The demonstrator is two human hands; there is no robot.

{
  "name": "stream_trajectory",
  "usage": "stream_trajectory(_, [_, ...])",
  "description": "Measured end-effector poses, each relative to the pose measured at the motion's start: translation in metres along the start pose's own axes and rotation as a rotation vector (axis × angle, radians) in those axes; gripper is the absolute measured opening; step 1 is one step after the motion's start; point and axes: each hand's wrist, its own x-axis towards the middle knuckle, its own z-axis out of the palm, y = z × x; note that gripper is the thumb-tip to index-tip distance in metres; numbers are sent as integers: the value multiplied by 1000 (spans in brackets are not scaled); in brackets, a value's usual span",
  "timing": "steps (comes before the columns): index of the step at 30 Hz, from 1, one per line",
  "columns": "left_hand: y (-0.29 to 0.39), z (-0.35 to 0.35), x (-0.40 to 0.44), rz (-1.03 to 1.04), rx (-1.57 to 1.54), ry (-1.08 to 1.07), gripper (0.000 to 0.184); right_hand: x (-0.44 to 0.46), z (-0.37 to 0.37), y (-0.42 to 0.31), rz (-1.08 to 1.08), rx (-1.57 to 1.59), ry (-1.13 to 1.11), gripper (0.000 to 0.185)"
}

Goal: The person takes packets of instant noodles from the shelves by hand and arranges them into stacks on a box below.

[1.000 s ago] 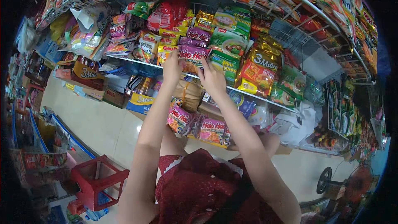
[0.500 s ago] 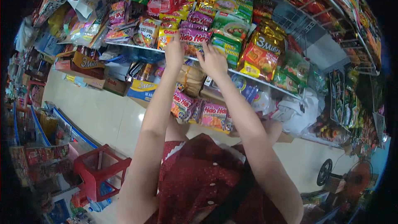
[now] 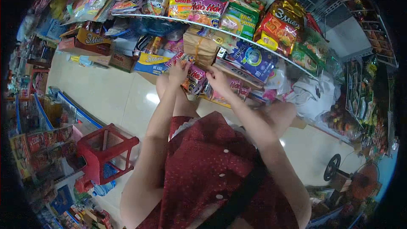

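Below the shelf (image 3: 169, 18), the left hand (image 3: 178, 74) touches noodle packets (image 3: 196, 76); the right hand (image 3: 218, 80) is partly curled beside them. Grip: unclear.

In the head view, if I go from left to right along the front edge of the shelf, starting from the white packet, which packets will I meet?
White packet, yellow packet, purple-pink packet, green packet, gold-and-red packet.
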Motion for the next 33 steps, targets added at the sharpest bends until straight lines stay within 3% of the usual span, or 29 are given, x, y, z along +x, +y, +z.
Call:
stream_trajectory(2, [-8,1,2,-82,18,-90,46,-12,28,16,192,425,6,46])
stream_trajectory(4, [-8,-3,4,-174,-87,-319,48,-18,35,18,158,382,30,55])
stream_trajectory(6, [-14,9,0,-11,-80,-164,43,-27,32,10,257,262,128,60])
stream_trajectory(7, [-14,11,-2,65,-146,-75,42,-26,11,-11,410,307,-45,64])
stream_trajectory(10, [-8,14,-1,241,-158,-139,38,-23,54,45,381,556,-172,47])
stream_trajectory(11, [-17,30,-3,232,-220,-114,36,-32,41,19,449,756,-89,37])
stream_trajectory(13, [48,-33,-27,118,-350,-66,34,-33,51,33,421,626,4,43])
stream_trajectory(15, [40,-20,-24,294,-256,178,31,-38,32,1,228,436,196,47])
stream_trajectory(16, [44,-26,-20,240,-538,82,29,-36,9,-24,57,414,246,50])
stream_trajectory(18, [80,-69,-19,156,-564,118,28,-21,-9,-45,-31,493,345,50])
stream_trajectory(19, [89,-79,-15,90,-729,73,25,-16,-30,-61,-33,455,280,52])
stream_trajectory(21, [121,-114,-8,195,-704,203,23,1,-48,-81,-139,556,327,55])
stream_trajectory(22, [129,-119,1,263,-678,328,23,9,-61,-91,-225,445,351,57])
stream_trajectory(25, [161,-153,24,243,-798,339,22,45,-92,-103,-416,218,460,58])
stream_trajectory(27, [173,-155,50,280,-802,414,22,68,-110,-111,-425,265,455,59])
stream_trajectory(28, [183,-162,59,336,-733,465,25,82,-116,-106,-478,26,557,58])
stream_trajectory(30, [193,-160,78,402,-658,546,21,100,-125,-103,-443,-64,611,56])
stream_trajectory(33, [195,-147,101,426,-524,593,22,114,-129,-97,-300,27,533,55])
